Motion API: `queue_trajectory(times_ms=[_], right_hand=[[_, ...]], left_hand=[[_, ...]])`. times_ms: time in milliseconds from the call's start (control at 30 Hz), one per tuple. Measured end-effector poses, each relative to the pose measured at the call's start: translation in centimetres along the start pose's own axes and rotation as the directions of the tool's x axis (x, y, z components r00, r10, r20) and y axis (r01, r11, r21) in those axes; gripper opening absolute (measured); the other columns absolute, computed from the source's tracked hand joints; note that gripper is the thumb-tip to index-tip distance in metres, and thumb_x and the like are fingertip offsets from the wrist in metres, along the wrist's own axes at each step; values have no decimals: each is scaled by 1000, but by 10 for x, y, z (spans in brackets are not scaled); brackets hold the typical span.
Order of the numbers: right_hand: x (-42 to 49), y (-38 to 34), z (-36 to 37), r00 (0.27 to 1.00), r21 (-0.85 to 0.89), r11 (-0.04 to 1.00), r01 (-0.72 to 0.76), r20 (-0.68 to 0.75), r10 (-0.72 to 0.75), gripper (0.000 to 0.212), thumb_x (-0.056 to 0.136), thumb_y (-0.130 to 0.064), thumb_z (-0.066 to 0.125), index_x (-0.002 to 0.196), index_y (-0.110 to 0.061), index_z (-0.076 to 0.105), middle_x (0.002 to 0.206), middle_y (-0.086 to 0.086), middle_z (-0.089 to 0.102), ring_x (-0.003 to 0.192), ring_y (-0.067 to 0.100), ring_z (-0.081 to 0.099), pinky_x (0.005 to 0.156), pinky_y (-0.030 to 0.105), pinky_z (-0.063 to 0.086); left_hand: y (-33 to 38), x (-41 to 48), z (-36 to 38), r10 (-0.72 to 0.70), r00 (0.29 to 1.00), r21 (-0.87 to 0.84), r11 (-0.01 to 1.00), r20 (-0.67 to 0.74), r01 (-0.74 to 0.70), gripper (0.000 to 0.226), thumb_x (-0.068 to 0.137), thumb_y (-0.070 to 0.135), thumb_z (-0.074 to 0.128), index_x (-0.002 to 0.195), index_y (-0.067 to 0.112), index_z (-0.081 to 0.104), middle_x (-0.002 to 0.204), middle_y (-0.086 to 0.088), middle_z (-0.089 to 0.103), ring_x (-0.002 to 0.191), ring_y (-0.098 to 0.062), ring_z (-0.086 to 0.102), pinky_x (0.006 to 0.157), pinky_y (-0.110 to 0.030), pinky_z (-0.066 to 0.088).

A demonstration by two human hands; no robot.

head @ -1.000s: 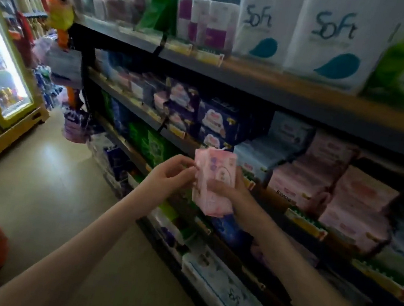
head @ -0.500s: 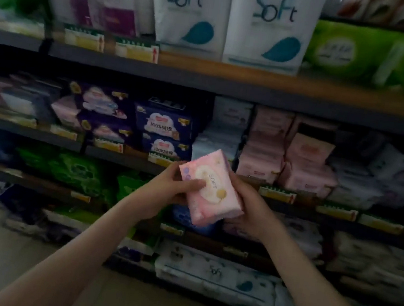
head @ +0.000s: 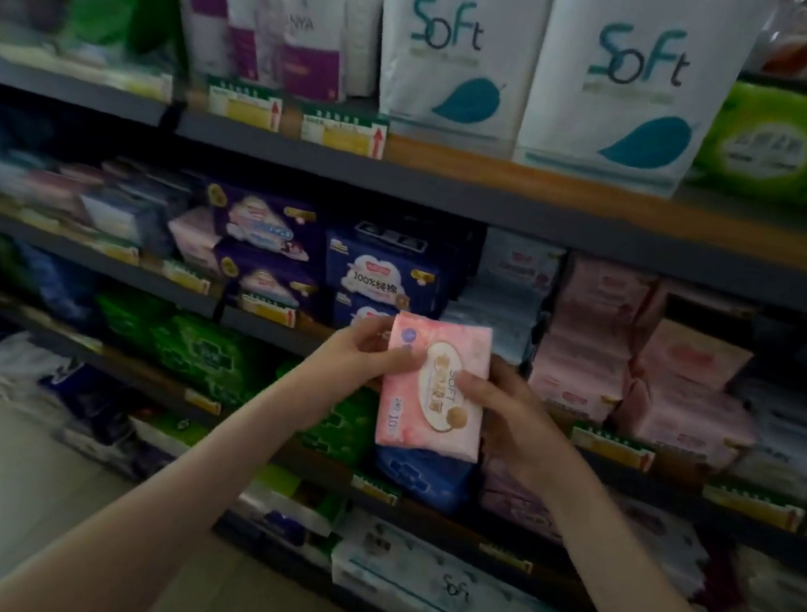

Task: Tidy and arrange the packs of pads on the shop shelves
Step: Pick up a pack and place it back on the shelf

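Observation:
I hold a pink pack of pads (head: pixel 434 388) upright in front of the shelves, its oval "SOFT" label facing me. My left hand (head: pixel 358 356) grips its upper left edge. My right hand (head: pixel 505 413) holds its right side, thumb across the front. Behind it, on the middle shelf (head: pixel 283 335), stand dark blue pad packs (head: pixel 379 281), pale blue packs (head: pixel 501 293) and stacks of pink pad packs (head: pixel 641 370) to the right, some leaning unevenly.
The top shelf (head: pixel 509 201) carries big white "Soft" tissue packs (head: pixel 454 43), purple-white rolls (head: pixel 274 28) and a green pack (head: pixel 797 148). Lower shelves hold green packs (head: pixel 207 356), a blue pack (head: pixel 419 474) and white tissue bundles (head: pixel 454 593). Floor lies at the lower left.
My view has swung from looking down the aisle to facing the shelves. The pink pack has been turned upright with its label toward me, and both hands have stayed on it.

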State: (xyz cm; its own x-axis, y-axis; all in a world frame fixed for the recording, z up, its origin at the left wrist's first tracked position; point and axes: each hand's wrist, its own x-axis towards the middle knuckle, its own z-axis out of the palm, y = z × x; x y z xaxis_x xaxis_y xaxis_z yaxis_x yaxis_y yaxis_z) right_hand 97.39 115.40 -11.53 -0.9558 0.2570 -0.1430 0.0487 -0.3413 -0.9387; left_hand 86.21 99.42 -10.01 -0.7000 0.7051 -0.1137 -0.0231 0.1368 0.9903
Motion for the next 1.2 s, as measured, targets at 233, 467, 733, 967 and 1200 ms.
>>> queue_trajectory(times_ms=[233,467,733,967,1200], right_hand=[[45,3,56,989,-248,964,95,137,-63,33,78,-25,69,109,-27,58,107,2,68,85,14,70,69,30,57],[93,20,148,927,-596,728,340,344,-152,69,78,-40,73,134,-39,34,116,-25,44,103,-4,51,76,17,49],[183,68,283,879,-729,491,477,380,-290,82,74,-32,78,142,-32,32,133,-10,38,123,10,37,96,27,38],[239,105,361,859,-790,365,494,378,-344,71,79,-19,75,139,-32,39,124,-16,34,116,-1,27,98,10,22],[266,105,371,942,-703,642,306,124,-313,83,72,-26,82,133,-48,29,129,-22,39,121,-2,40,97,22,42]], left_hand=[[-9,-24,-61,-23,986,19,999,-164,26,37,82,26,72,114,30,54,108,-5,66,94,-22,66,83,-37,53],[-32,-50,-160,0,942,-153,987,-334,-54,36,78,17,71,112,16,59,103,-8,68,90,-23,67,77,-34,57],[-51,-54,-339,41,945,31,999,-324,-33,58,69,32,80,122,26,57,109,-3,69,101,-22,66,86,-36,54],[-58,-29,-462,109,985,536,844,-136,-19,49,70,33,82,108,44,52,105,17,64,95,-1,62,88,-38,53],[-63,10,-500,60,998,262,963,-12,-55,40,70,35,81,105,30,61,102,2,67,97,-21,63,94,-45,48]])
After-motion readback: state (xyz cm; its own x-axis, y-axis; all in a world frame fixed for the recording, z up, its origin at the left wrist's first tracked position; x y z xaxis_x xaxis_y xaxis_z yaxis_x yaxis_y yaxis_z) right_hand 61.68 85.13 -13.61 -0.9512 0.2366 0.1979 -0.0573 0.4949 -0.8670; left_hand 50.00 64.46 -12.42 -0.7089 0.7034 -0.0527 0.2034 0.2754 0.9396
